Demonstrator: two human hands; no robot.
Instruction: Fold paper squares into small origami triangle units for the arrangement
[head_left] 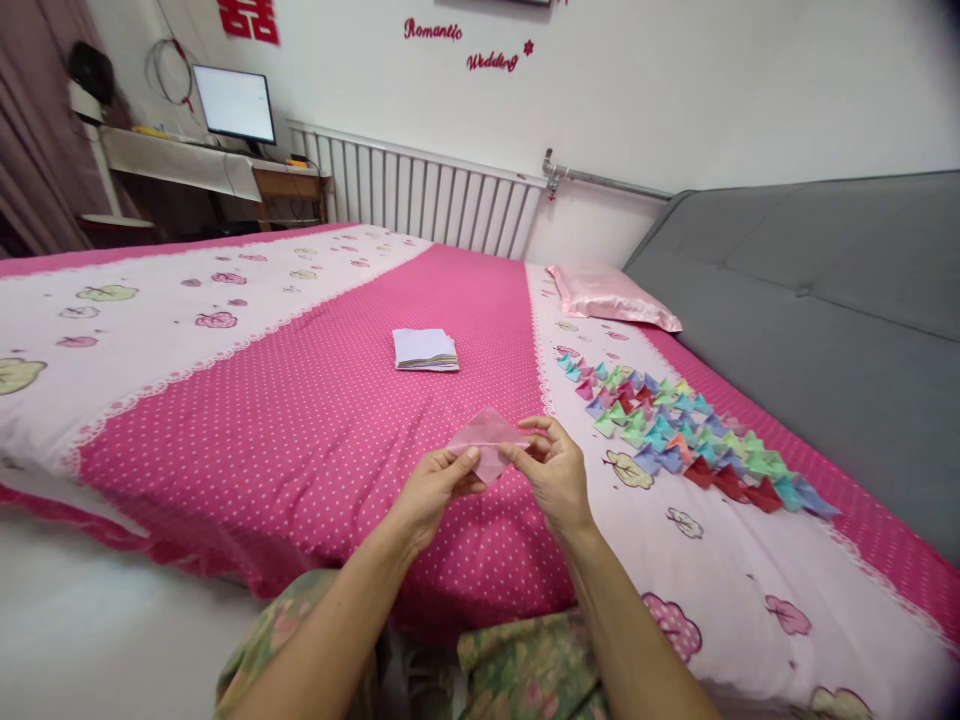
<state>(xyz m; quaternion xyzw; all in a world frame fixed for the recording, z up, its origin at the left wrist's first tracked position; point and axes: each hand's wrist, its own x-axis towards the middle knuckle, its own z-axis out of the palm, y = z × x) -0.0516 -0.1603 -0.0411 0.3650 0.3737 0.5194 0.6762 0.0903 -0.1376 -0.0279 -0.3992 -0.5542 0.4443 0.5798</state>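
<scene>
A small pink sheet of paper (pixel 487 437), partly folded, is held over the near edge of the bed. My left hand (pixel 433 490) pinches its lower left corner. My right hand (pixel 555 470) pinches its right edge with thumb and fingers curled. Farther up the pink dotted bedspread (pixel 315 400) lies a small stack of paper squares (pixel 425 350). To the right, several folded paper pieces (pixel 675 435) in many colours lie in rows on the pale strip of the cover.
A pink pillow (pixel 611 295) rests by the grey padded headboard (pixel 825 300). A white radiator (pixel 427 195) lines the far wall. A desk with a monitor (pixel 234 105) stands at the back left. My patterned trousers (pixel 525 665) show below.
</scene>
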